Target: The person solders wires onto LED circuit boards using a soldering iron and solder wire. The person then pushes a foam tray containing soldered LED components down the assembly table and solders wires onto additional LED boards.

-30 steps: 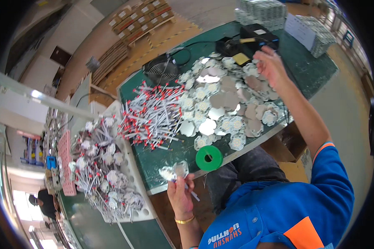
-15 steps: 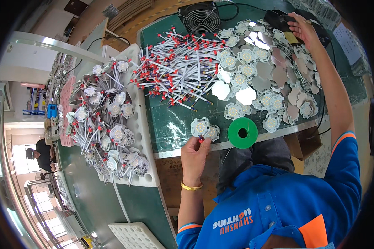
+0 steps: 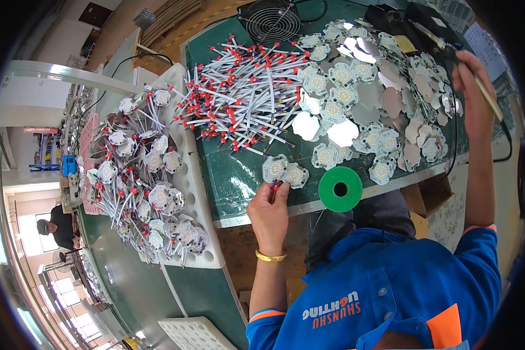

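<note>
Big white wall (image 3: 38, 105), upper left. Green table (image 3: 233, 181), middle, shiny. Person in black (image 3: 62, 227), far left. I see board pile (image 3: 367, 99), upper right; wire pile (image 3: 245, 93) beside it: close, likely for easy grabbing. Right hand (image 3: 474, 99), upper right: fingers curled round pale-handled iron (image 3: 489, 100). Left hand (image 3: 267, 214), lower middle: thumb and finger pinch wire (image 3: 276, 186) under 2 boards (image 3: 275, 168), maybe so dotted faces point up.

On the workbench (image 3: 230, 186), a wire heap (image 3: 248, 102) lies left of a board pile (image 3: 356, 96), the fan (image 3: 272, 24) behind the wires. A spool (image 3: 325, 190) sits at the near edge, before the boards — two held boards (image 3: 275, 168) just left of it. Left of the wire heap, a foam tray (image 3: 190, 169) lies under wired boards (image 3: 141, 181).
</note>
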A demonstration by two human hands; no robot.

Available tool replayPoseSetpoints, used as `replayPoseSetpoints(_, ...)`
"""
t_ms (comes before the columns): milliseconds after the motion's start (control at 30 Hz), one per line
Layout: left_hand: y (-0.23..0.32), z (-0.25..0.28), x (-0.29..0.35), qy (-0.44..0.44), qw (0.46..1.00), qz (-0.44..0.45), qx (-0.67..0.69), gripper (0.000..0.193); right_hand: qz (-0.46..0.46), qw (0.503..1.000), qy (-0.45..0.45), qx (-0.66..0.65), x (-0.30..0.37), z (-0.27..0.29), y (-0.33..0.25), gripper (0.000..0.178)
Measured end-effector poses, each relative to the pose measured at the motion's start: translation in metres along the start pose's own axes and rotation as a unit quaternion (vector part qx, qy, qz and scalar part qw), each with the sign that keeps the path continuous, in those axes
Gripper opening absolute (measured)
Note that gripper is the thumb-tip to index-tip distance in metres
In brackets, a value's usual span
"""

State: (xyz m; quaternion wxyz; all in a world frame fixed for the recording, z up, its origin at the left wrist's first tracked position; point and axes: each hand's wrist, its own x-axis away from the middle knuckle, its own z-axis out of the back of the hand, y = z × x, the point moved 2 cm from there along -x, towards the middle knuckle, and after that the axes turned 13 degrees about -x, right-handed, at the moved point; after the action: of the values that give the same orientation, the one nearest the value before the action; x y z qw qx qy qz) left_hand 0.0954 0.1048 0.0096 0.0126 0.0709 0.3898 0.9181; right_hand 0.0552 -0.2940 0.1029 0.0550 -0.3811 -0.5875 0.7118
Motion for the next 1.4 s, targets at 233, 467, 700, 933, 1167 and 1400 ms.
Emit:
replayPoseSetpoints(233, 0.005, -0.004, 0.009, -0.082, 0.941, 0.097, 0.313, 0.011, 0.007, 0.995, -0.08, -0.052, 0.079, -0.041, -0.03, 0.018)
replayPoseSetpoints(467, 0.024, -0.003, 0.019, -0.146, 0.82, 0.105, 0.544, 0.009, -0.002, 0.948, -0.253, -0.192, 0.108, -0.073, -0.034, 0.032)
replayPoseSetpoints(700, 0.061, 0.009, 0.032, -0.172, 0.823, 0.012, 0.541, 0.01, 0.012, 0.946, -0.266, -0.186, 0.104, -0.108, -0.038, 0.041)
replayPoseSetpoints(933, 0.073, 0.007, 0.035, -0.237, 0.879, -0.069, 0.408, 0.022, -0.096, 0.957, -0.234, -0.144, 0.104, -0.134, -0.039, 0.024)
replayPoseSetpoints(1167, 0.068, 0.021, 0.038, -0.035, 0.938, -0.165, 0.302, 0.023, -0.074, 0.951, -0.275, -0.123, 0.112, -0.15, -0.043, 0.024)
replayPoseSetpoints(1400, 0.048, 0.018, 0.033, -0.138, 0.898, -0.067, 0.412, 0.017, 0.016, 0.958, -0.277, -0.07, 0.114, -0.151, -0.047, 0.02)
